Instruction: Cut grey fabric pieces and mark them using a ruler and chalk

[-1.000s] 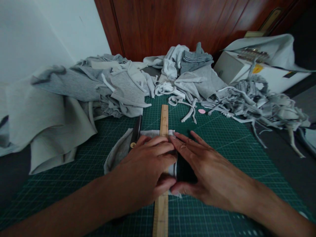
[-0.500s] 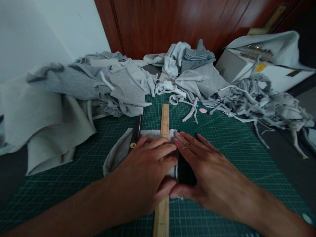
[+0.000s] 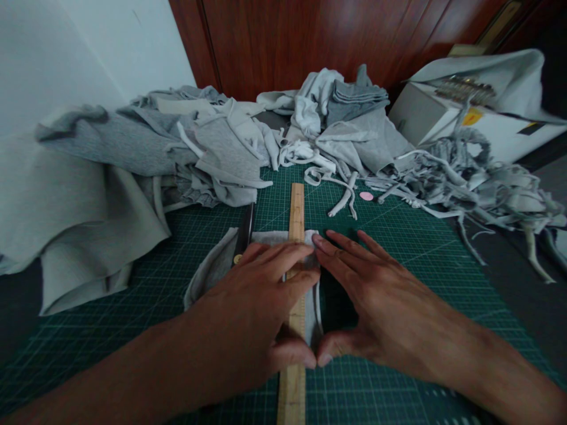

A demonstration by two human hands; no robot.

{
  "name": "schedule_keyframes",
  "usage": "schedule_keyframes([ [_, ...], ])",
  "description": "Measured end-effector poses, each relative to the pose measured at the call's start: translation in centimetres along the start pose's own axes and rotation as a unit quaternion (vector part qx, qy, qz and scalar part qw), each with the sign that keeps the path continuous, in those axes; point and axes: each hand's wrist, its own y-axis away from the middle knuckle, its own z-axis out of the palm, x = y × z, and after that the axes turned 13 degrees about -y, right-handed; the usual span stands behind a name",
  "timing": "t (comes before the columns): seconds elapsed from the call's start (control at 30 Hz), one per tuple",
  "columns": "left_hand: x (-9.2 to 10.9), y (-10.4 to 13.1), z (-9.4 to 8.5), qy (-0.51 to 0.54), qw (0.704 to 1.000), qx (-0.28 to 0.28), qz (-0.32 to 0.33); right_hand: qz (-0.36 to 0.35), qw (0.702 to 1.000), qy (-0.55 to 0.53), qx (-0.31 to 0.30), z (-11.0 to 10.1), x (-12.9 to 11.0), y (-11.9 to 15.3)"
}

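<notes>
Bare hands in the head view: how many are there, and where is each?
2. The left hand reaches across the wooden ruler; the right hand is at the right edge of the grey fabric piece. No others show.

We've got smooth, matt wood in the ruler (image 3: pixel 297 206), and soft-looking, matt grey cloth (image 3: pixel 312 307). Dark metal on the scissors (image 3: pixel 244 236), a glint along the blade edge, and a brassy pivot (image 3: pixel 238 258)! We see plastic-looking, low-sheen cutting mat (image 3: pixel 376 392), then glossy red-brown wood, that's the door (image 3: pixel 310 35), shining away.
</notes>
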Motion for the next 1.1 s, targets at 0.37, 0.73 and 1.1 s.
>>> schedule_keyframes([
  [0.37, -0.8, -0.1, -0.3, -0.048, 0.999, 0.007, -0.01, 0.01, 1.0, -0.029, 0.002, 0.3, 0.1, 0.1],
  [0.73, -0.2, -0.6, -0.3, 0.019, 1.0, 0.005, -0.021, 0.017, 0.998, -0.066, 0.003, 0.4, 0.5, 0.2],
  [1.1, -0.7, -0.3, 0.5, 0.015, 1.0, 0.009, -0.023, 0.02, 0.998, -0.055, 0.003, 0.3, 0.7, 0.2],
])
